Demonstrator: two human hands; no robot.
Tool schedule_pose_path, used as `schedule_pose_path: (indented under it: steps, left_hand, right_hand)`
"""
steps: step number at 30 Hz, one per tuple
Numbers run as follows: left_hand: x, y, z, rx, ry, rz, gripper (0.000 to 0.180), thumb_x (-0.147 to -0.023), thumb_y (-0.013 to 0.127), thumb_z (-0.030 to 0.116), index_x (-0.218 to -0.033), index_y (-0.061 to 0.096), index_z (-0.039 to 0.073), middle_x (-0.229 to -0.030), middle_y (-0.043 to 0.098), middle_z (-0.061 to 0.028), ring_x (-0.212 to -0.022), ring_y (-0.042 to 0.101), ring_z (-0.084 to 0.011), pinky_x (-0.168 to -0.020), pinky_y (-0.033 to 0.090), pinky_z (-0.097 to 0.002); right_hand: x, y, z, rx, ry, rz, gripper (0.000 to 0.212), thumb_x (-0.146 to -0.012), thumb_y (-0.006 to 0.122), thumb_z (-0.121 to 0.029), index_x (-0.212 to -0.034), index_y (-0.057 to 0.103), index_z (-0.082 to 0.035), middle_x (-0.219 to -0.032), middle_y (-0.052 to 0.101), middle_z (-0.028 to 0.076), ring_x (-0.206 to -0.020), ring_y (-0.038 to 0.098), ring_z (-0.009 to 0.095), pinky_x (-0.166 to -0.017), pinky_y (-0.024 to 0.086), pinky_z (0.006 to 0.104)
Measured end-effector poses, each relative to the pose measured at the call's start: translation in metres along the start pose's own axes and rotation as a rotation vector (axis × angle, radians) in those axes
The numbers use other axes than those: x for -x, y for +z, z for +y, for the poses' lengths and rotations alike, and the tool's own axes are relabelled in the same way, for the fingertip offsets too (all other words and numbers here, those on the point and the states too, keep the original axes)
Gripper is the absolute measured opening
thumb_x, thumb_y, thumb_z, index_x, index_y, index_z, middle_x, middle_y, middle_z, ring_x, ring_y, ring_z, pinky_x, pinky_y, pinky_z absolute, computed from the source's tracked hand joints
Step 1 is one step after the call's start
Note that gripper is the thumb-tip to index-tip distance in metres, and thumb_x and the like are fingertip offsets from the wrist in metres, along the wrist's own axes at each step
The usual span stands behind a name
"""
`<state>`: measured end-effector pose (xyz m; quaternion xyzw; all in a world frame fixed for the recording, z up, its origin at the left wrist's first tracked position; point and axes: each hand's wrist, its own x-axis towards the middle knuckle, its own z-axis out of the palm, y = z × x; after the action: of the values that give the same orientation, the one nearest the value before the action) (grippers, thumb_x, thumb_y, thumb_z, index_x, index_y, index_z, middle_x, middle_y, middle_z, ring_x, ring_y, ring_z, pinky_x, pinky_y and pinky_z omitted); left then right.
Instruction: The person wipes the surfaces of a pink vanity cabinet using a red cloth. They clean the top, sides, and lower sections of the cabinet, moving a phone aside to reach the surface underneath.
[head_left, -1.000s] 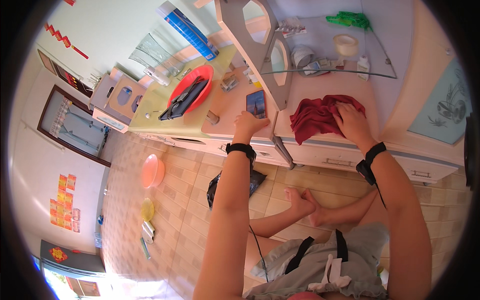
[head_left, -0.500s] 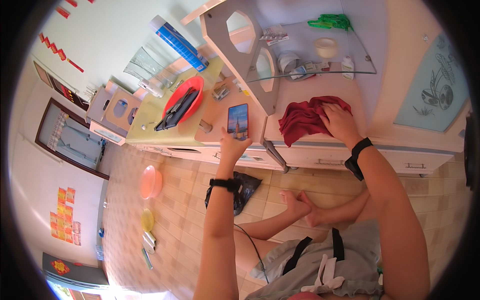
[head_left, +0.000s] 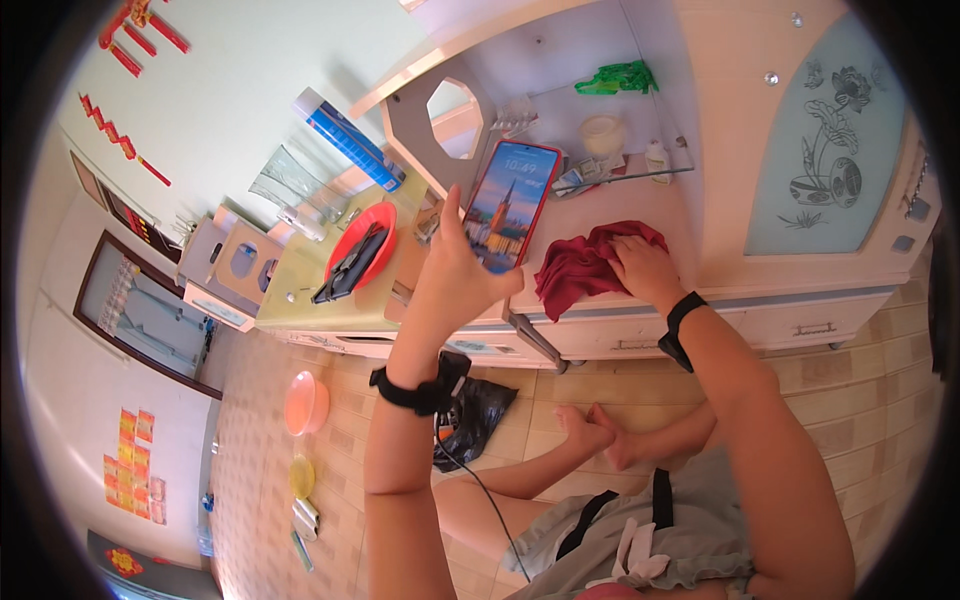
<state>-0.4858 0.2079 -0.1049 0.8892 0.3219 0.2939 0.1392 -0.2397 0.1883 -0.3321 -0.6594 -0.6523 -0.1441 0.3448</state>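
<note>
The phone [head_left: 512, 200] was up in hand; the red cloth [head_left: 572, 272] lay bunched.
The left hand [head_left: 458, 275] held the phone clear of the cabinet top [head_left: 585, 212], screen lit; the right hand [head_left: 645, 270] rested on the cloth near the front edge, its grip impossible to tell. Lifting the phone looked done; the cloth was neither raised nor spread flat.

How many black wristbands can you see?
2. One black wristband is just below the left hand holding the phone; the other wristband is by the right hand on the red cloth.
</note>
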Motion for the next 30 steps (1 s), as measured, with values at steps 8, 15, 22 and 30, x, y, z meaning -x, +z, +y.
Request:
schedule_pose_path:
  steps: [8, 15, 22, 30]
  left_hand:
    - [-0.091, 0.017, -0.005, -0.104, -0.295, -0.284, 0.115, -0.053, 0.073, 0.035, -0.137, 0.012, -0.014, -0.116, 0.051, -0.0351, -0.102, 0.059, -0.0393, -0.086, 0.047, -0.0343]
    - [-0.127, 0.035, -0.007, -0.050, -0.284, -0.288, 0.114, -0.057, 0.074, 0.044, -0.137, 0.018, -0.015, -0.119, 0.049, -0.0276, -0.106, 0.055, -0.0304, -0.088, 0.045, -0.0325]
    - [-0.130, 0.064, -0.042, -0.218, -0.253, -0.084, 0.112, -0.053, 0.077, 0.052, -0.134, 0.030, -0.010, -0.130, 0.041, -0.0300, -0.124, 0.039, -0.0390, -0.103, 0.032, -0.0403]
    - [-0.039, 0.087, -0.003, -0.176, 0.403, 0.301, 0.046, -0.074, 0.066, 0.016, -0.116, 0.053, 0.002, -0.111, 0.054, -0.0167, -0.103, 0.050, -0.0340, -0.091, 0.038, -0.0437]
  right_hand:
    - [0.001, 0.002, -0.006, -0.048, 0.014, 0.065, 0.024, -0.081, 0.058, -0.023, -0.099, 0.060, -0.007, -0.100, 0.061, 0.006, -0.094, 0.057, 0.021, -0.073, 0.050, 0.0352]
    - [0.000, 0.007, -0.004, -0.083, 0.026, 0.045, 0.025, -0.080, 0.059, -0.022, -0.099, 0.060, -0.006, -0.099, 0.060, 0.006, -0.095, 0.056, 0.022, -0.073, 0.049, 0.0361]
    - [-0.001, 0.002, -0.005, -0.082, 0.027, 0.014, 0.026, -0.079, 0.059, -0.021, -0.100, 0.060, -0.006, -0.101, 0.060, 0.006, -0.095, 0.055, 0.022, -0.075, 0.048, 0.0353]
    - [0.002, 0.000, -0.006, -0.150, 0.098, 0.037, 0.029, -0.077, 0.063, -0.021, -0.103, 0.059, -0.007, -0.110, 0.057, 0.006, -0.099, 0.054, 0.022, -0.077, 0.047, 0.0365]
